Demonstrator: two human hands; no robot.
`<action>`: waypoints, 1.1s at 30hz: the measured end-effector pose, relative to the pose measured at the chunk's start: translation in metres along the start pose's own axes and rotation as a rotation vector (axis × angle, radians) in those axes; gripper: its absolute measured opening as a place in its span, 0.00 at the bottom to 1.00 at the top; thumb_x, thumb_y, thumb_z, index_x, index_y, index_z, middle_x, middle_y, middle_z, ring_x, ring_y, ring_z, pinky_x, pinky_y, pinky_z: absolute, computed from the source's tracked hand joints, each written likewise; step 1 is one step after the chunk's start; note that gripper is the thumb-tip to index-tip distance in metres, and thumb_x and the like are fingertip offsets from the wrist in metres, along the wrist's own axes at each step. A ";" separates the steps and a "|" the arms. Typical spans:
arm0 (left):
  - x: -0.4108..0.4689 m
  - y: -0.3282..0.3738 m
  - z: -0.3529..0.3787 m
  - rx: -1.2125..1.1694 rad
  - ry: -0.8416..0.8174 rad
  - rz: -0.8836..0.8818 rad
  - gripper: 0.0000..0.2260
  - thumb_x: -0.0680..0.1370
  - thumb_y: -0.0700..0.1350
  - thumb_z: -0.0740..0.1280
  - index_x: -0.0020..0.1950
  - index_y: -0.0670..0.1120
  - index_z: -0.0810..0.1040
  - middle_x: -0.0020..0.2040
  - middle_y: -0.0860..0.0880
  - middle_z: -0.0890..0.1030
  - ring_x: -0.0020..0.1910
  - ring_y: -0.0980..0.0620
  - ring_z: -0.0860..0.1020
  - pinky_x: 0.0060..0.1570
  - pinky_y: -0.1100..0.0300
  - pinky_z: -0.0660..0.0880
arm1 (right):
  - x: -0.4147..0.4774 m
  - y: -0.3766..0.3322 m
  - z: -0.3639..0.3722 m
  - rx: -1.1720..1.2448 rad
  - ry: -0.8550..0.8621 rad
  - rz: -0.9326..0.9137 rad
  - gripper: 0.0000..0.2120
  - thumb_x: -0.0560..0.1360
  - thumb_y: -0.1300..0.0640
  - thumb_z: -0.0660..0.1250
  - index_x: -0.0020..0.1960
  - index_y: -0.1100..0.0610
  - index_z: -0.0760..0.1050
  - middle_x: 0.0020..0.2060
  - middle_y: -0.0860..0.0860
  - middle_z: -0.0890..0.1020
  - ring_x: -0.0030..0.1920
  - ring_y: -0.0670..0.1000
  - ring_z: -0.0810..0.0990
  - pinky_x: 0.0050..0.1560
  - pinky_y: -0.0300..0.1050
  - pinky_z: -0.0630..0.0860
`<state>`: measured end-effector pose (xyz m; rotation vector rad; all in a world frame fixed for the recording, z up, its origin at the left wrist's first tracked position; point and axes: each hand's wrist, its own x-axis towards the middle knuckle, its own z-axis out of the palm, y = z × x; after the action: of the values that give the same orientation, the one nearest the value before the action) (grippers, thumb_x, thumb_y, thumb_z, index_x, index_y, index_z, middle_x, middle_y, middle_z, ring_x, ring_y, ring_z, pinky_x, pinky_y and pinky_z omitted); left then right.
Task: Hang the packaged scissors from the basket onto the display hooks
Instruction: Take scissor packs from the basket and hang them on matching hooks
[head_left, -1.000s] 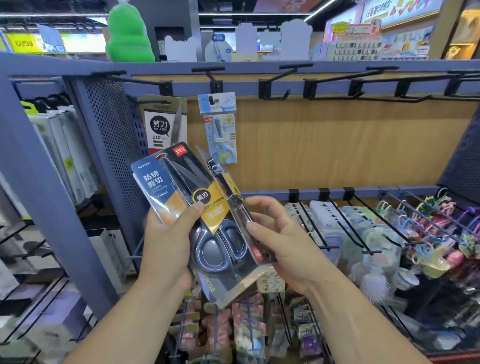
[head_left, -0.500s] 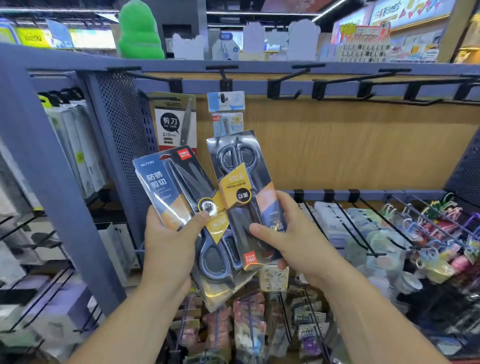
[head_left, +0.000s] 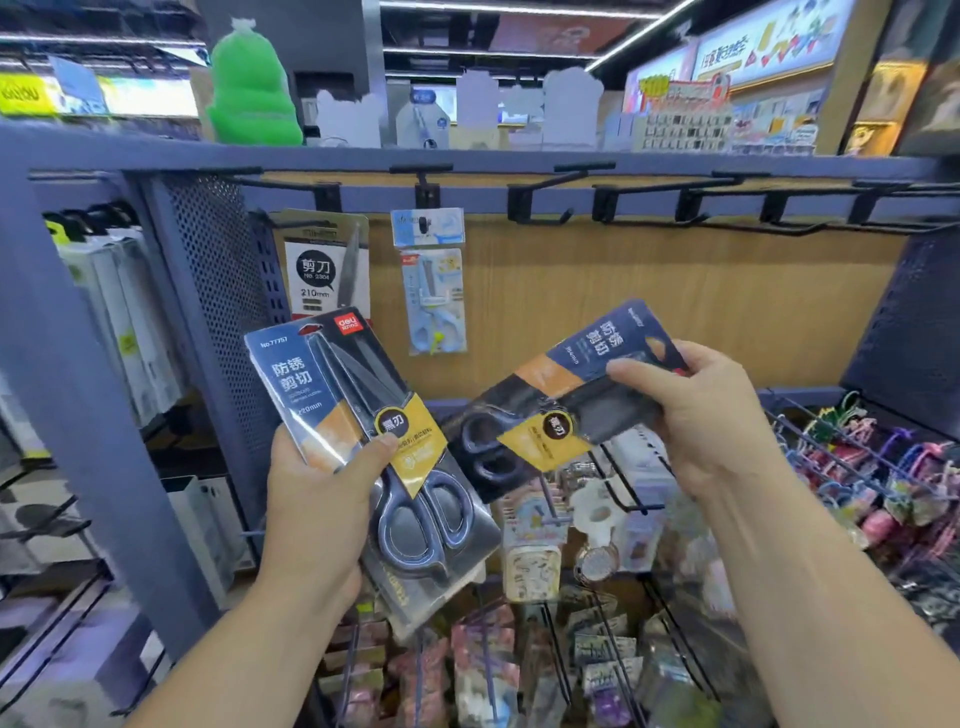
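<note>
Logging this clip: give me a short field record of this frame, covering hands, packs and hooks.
left hand: grips a stack of scissor packs, handles down
right hand: pinches a single scissor pack by its blade end, nearly sideways, apart from the stack
already hung: 210 mm scissor pack and small blue scissor pack, upper rail
empty hooks: several to their right, same rail
step: single pack not yet hung
</note>
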<state>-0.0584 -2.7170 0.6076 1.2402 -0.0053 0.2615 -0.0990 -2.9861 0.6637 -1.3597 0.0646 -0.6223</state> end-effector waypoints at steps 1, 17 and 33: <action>0.000 0.000 0.001 0.002 -0.005 0.001 0.20 0.75 0.34 0.77 0.62 0.51 0.78 0.55 0.46 0.87 0.56 0.40 0.86 0.60 0.33 0.81 | 0.004 -0.005 0.002 0.046 0.012 -0.029 0.09 0.73 0.71 0.74 0.49 0.60 0.82 0.43 0.55 0.88 0.42 0.53 0.87 0.42 0.45 0.83; -0.001 0.010 0.009 0.010 -0.030 0.054 0.26 0.68 0.43 0.79 0.65 0.48 0.78 0.56 0.42 0.86 0.57 0.36 0.85 0.60 0.32 0.80 | 0.044 -0.039 0.052 -0.075 -0.131 -0.245 0.06 0.81 0.62 0.71 0.58 0.58 0.80 0.53 0.56 0.88 0.55 0.58 0.87 0.59 0.62 0.83; 0.000 0.012 0.021 -0.055 -0.092 0.071 0.19 0.77 0.31 0.71 0.64 0.48 0.78 0.56 0.46 0.88 0.57 0.42 0.86 0.57 0.43 0.81 | 0.128 -0.002 0.070 -0.309 -0.096 -0.138 0.08 0.81 0.54 0.72 0.58 0.53 0.78 0.53 0.49 0.86 0.52 0.50 0.86 0.56 0.56 0.84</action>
<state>-0.0583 -2.7328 0.6257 1.1982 -0.1353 0.2641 0.0347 -2.9816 0.7208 -1.7017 -0.0118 -0.6805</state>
